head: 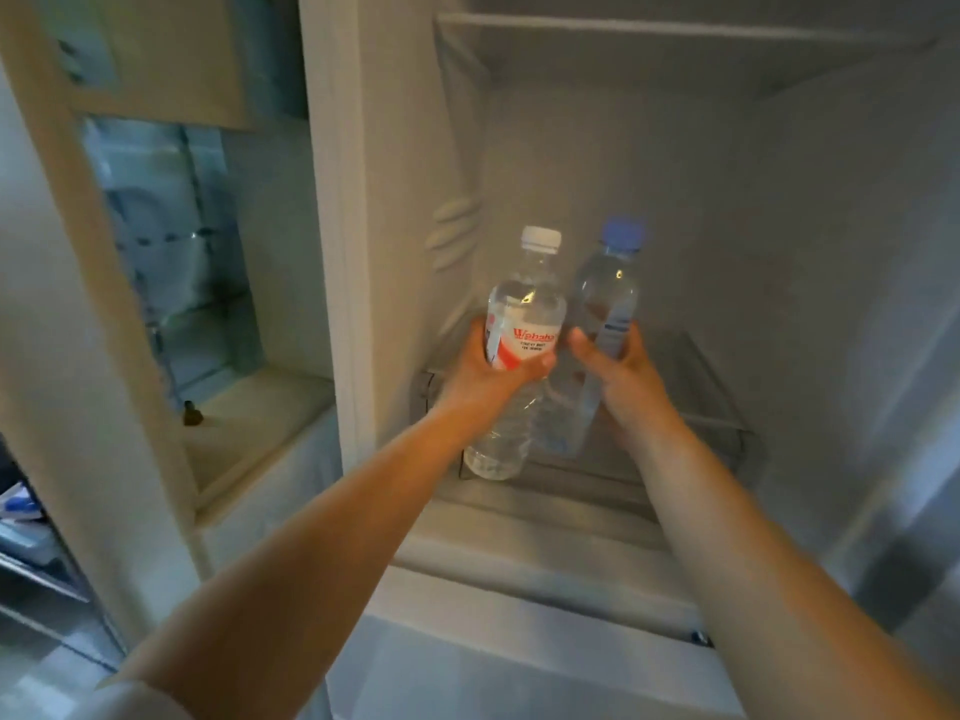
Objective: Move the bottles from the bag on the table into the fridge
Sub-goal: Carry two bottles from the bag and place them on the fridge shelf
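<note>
Two bottles inside the fridge [779,210]: our left hand [485,374] grips the white-capped bottle [522,324], right hand [621,371] grips the blue-capped bottle [605,298].

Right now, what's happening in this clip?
A person is reaching into an open fridge with a water bottle in each hand. The left hand grips the white-capped bottle with the red label; the right hand grips the blue-capped bottle. Both bottles are tilted and side by side, over the clear shelf low in the compartment. Neither has been let go, and whether their bases touch the shelf cannot be told.
</note>
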